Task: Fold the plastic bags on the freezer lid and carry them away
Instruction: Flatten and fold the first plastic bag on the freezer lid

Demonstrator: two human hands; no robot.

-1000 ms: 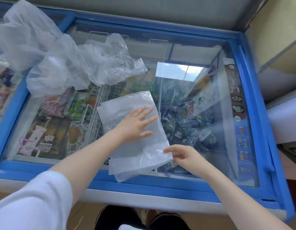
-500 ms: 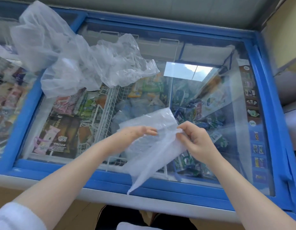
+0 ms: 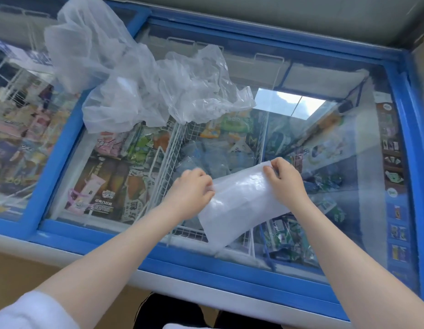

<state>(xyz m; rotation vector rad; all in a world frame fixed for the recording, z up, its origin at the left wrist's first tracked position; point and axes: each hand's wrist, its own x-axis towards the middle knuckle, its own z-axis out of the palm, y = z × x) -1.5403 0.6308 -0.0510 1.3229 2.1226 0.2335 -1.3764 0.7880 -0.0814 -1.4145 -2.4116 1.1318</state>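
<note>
While both hands, left hand (image 3: 194,186) and right hand (image 3: 283,179), pinch the folded bag (image 3: 239,205), their fingertips stay hidden.

Blue-framed freezer lid (image 3: 230,262) carries clear and milky-white plastic.

The folded bag (image 3: 239,205) is a cloudy, translucent white with glossy highlights; the crumpled bags (image 3: 144,86) behind it are clear to pale grey-white. Under the glass, a white wire basket (image 3: 168,157) divides wrappers in pink, green, orange, brown and dark blue, some printed with white lettering. A white sleeve (image 3: 32,312) shows at lower left; the freezer's outer edge is light grey.
</note>
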